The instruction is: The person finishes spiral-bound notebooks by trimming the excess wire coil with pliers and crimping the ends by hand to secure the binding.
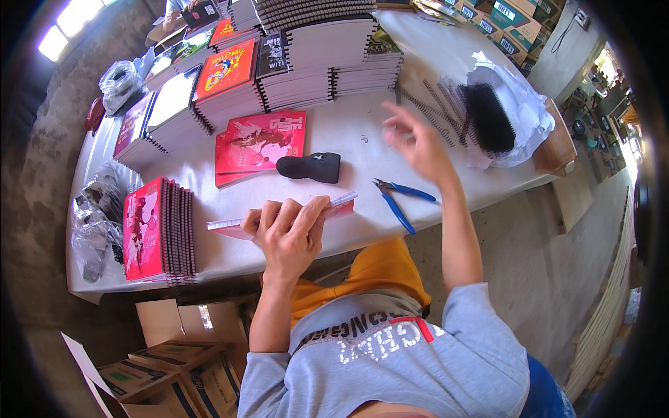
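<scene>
My left hand [286, 230] is closed around a pink-covered notebook [340, 203], held on edge so its white page edges show; most of its cover is hidden. My right hand [416, 143] is raised over the table, index finger stretched out, the other fingers partly bent and slightly blurred; nothing shows in it. Beyond it lie loose black spiral coils [437, 111]. Blue-handled cutters [404, 202] rest spread below my right hand. Between the hands and a flat pink notebook [261, 143] lies a smooth, black, elongated object [310, 167] whose kind I cannot tell.
Pink spiral-bound notebooks [159, 230] stand stacked at the left. Tall notebook piles [313, 63] fill the back. A dense bundle of black coils [490, 118] lies on white plastic wrap at the right. Crumpled clear bags [97, 216] sit by the left edge; cardboard boxes [181, 376] stand below.
</scene>
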{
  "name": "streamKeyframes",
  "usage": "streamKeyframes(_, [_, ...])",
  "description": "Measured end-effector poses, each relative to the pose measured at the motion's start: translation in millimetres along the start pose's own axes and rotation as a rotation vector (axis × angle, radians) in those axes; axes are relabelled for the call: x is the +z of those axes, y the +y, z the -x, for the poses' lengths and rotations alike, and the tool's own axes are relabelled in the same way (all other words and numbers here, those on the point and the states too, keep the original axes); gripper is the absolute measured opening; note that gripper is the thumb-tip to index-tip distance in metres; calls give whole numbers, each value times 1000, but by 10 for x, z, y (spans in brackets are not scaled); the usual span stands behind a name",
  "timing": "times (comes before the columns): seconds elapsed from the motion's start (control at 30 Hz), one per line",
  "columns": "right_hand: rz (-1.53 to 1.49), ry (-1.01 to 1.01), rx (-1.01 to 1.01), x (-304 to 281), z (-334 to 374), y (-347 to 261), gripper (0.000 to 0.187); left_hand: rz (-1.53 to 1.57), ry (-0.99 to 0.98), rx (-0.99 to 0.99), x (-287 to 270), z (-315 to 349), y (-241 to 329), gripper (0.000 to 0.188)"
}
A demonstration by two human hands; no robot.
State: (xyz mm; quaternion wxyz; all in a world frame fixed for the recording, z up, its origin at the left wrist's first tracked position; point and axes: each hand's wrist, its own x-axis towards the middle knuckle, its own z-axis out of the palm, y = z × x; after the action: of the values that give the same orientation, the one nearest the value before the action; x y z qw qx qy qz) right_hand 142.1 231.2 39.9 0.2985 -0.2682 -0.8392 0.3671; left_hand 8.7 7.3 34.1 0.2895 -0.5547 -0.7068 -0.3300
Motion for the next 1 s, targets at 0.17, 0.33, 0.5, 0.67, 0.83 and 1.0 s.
streamKeyframes(0.17, [407,203,359,125,-973,1406,65,59,6,61,33,-17,-11,20])
streamKeyframes(0.33, [678,102,356,152,-1343,1463,62,76,-48,27,14,45,-72,21])
streamKeyframes(0.5, [483,-110,465,-633,-1355,1181,63,67,-4,67,83,-38,-50,31])
streamKeyframes(0.67, [201,-299,483,-786,-1208,809,52,60,40,96,125,-25,-135,35])
streamKeyframes(0.83, [493,-356,302,-862,-1172,1143,40,78,48,94,145,-65,-104,31])
streamKeyframes(1.0, [130,-241,406,-654,-1076,977,29,61,41,76,101,-17,-98,30])
